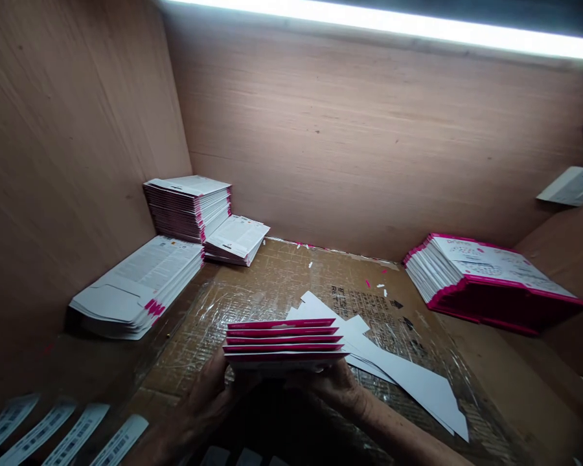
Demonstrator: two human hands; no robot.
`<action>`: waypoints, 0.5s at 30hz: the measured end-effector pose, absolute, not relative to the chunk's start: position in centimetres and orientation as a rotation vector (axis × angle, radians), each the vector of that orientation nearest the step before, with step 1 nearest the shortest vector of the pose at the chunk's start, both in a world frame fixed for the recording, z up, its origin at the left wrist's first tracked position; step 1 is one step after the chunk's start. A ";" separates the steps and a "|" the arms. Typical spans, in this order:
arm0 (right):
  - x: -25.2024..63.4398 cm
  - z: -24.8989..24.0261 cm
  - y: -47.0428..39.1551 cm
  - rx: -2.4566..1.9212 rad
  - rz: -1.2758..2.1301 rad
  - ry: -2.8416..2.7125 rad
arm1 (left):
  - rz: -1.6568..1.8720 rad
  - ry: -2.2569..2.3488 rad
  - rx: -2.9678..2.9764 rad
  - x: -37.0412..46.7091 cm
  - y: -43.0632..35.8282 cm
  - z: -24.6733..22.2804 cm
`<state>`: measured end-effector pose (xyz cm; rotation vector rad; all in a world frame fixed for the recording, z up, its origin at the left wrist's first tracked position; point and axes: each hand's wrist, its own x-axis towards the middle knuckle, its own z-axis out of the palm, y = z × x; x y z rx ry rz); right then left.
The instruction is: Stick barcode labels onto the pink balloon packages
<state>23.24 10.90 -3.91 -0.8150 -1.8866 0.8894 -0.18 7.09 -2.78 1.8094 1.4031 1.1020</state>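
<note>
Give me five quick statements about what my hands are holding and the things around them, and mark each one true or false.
1. The left hand and the right hand both hold the bundle of pink-edged packets. True.
2. The loose white sheets all lie to the left of the bundle. False: the loose white sheets lie behind it and to its right.
3. The tall stack stands near the back left corner. True.
4. The light strip is switched off. False: the light strip glows bright white.
5. Several printed strips show at the lower left of the picture. True.
</note>
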 end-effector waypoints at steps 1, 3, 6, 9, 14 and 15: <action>23.4 -3.6 10.9 -0.797 0.890 -1.865 | 1.070 1.402 1.795 -0.2 6.9 -3.0; 23.7 -2.7 11.1 -0.750 0.894 -1.860 | 1.023 1.369 1.748 -0.2 6.9 -3.1; 24.5 -1.3 11.5 -0.687 0.872 -1.985 | 1.032 1.354 1.708 -0.1 7.0 -2.8; 25.9 -0.3 11.7 -0.663 0.805 -2.120 | 1.014 1.343 1.731 0.0 7.1 -2.9; 27.3 0.1 11.6 -0.707 0.786 -2.210 | 0.986 1.377 1.742 0.2 7.2 -3.3; 27.2 0.2 11.5 -0.723 0.788 -2.200 | 0.987 1.363 1.738 0.3 7.3 -3.1</action>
